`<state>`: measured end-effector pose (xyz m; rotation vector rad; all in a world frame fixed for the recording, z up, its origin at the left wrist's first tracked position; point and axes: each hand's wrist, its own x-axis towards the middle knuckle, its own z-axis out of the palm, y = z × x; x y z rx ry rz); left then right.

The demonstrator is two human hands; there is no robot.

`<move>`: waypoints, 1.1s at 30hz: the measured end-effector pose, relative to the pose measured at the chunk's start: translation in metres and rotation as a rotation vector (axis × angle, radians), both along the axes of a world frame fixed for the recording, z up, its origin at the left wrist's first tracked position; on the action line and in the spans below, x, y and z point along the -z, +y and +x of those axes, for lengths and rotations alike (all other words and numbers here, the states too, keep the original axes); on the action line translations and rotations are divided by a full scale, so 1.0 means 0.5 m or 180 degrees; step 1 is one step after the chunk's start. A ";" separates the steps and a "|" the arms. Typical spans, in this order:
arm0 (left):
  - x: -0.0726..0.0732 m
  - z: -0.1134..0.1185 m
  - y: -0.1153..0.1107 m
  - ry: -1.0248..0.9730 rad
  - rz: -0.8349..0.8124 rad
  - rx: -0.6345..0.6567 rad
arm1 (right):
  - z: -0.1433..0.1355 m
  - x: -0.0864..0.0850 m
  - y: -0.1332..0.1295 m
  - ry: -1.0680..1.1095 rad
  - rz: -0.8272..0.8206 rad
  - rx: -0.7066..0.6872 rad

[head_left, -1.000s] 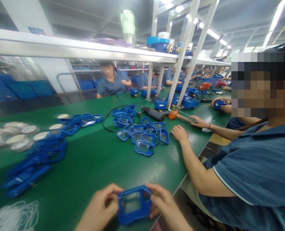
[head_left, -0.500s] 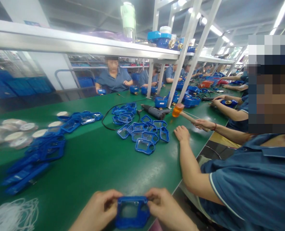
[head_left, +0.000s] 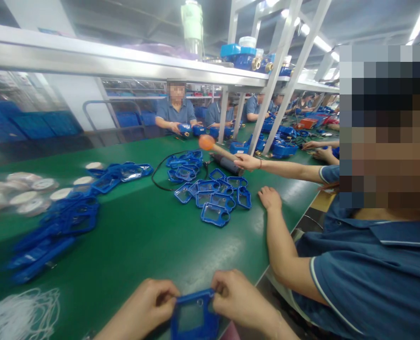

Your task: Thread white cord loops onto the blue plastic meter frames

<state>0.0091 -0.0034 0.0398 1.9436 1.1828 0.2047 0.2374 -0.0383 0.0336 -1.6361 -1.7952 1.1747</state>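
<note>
A blue plastic frame [head_left: 210, 326] with a rectangular window is held at the table's near edge, partly cut off by the bottom of the view. My left hand [head_left: 149, 304] pinches its upper left corner between thumb and fingers. At its upper right corner, my right hand [head_left: 240, 300] is closed on the rim. Farther in, a loose group of similar blue frames [head_left: 215, 214] lies on the green table [head_left: 142, 255]. To the left is a heap of blue frames [head_left: 68, 222], some overlapping.
White strings [head_left: 25, 314] lie at lower left, below several white rolls [head_left: 32, 198]. A dark power tool [head_left: 227, 164] with a cable lies beyond the frames. On the right, a co-worker's hand [head_left: 247, 161] holds an orange-headed mallet [head_left: 207, 142]. Metal shelf posts [head_left: 271, 85] rise behind.
The frame in my hands has tilted, and my right hand sits slightly higher. The co-worker's mallet has swung left over the table. A person opposite has brought both hands to a blue part.
</note>
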 end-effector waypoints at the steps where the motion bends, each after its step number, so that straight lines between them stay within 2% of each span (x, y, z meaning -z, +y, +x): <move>1: 0.001 -0.001 0.000 -0.0005 -0.0018 -0.0026 | 0.001 -0.003 0.002 0.0017 -0.0045 -0.0029; 5: 0.004 -0.004 -0.002 -0.0026 -0.0034 -0.0077 | 0.005 -0.006 0.009 0.0243 -0.0325 -0.0186; 8: -0.002 0.003 -0.004 -0.0099 -0.0053 -0.0047 | 0.002 0.006 0.010 0.0450 -0.0481 -0.0108; 12: -0.015 0.038 -0.007 -0.0297 0.0001 0.0007 | -0.017 0.025 0.011 0.1022 -0.0861 -0.0029; 17: -0.014 0.078 -0.004 0.0010 0.0256 -0.0074 | -0.025 0.031 0.010 0.1707 -0.1220 -0.0089; 24: -0.005 0.074 -0.005 0.0198 0.0452 -0.0063 | -0.022 0.041 -0.001 0.1834 -0.1145 -0.0157; 28: -0.001 0.086 -0.004 0.0270 0.0576 -0.0099 | -0.042 0.050 -0.007 0.1585 -0.0680 -0.0014; 31: -0.026 0.066 0.010 0.0185 0.0588 -0.0071 | -0.046 0.058 -0.005 0.1453 -0.0360 0.0080; 33: -0.060 0.020 0.018 0.0010 0.0746 -0.0177 | -0.032 0.065 0.007 0.1410 -0.0175 0.0243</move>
